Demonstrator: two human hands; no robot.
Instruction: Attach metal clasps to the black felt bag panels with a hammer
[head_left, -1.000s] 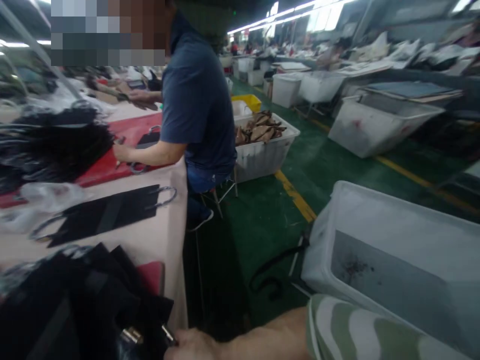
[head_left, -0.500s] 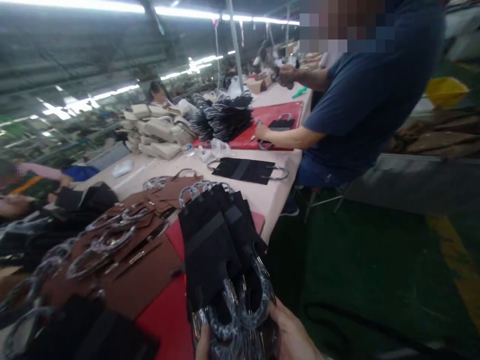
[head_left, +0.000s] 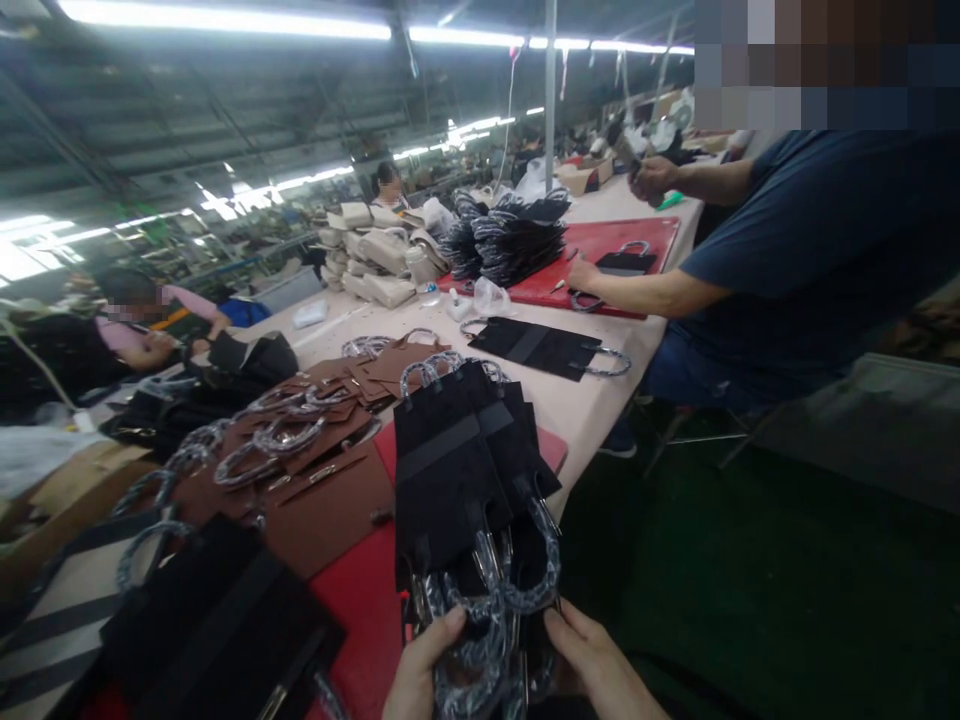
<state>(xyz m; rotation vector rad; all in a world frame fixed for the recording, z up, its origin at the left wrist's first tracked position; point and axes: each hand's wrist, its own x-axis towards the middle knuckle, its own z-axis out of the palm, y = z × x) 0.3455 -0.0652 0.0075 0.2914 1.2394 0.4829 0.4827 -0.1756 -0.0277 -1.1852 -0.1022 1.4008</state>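
Note:
A stack of black bag panels (head_left: 439, 490) with plastic-wrapped handles (head_left: 541, 575) lies before me, its far end over the red mat (head_left: 360, 610). At the near end, my left hand (head_left: 429, 655) closes on the stack's left side, thumb over the wrapped handles. Opposite it, my right hand (head_left: 596, 655) grips the right edge by the handles; its fingertips are partly hidden underneath. To the left of the stack lie brown panels (head_left: 322, 515) with wrapped handles. Another black panel (head_left: 217, 620) rests at the lower left.
Farther along the table, a single black panel (head_left: 529, 345) lies flat. Beyond it, a pile of black panels (head_left: 517, 240) sits on a red board (head_left: 622, 240), beside beige pieces (head_left: 386, 255). A co-worker in a dark blue shirt (head_left: 817, 230) holds a tool there. Green floor (head_left: 720, 560) lies right.
My view has swung left, so the table and co-worker appear farther right. More of my left hand shows, its thumb now over the handles. Both hands still grip the stack.

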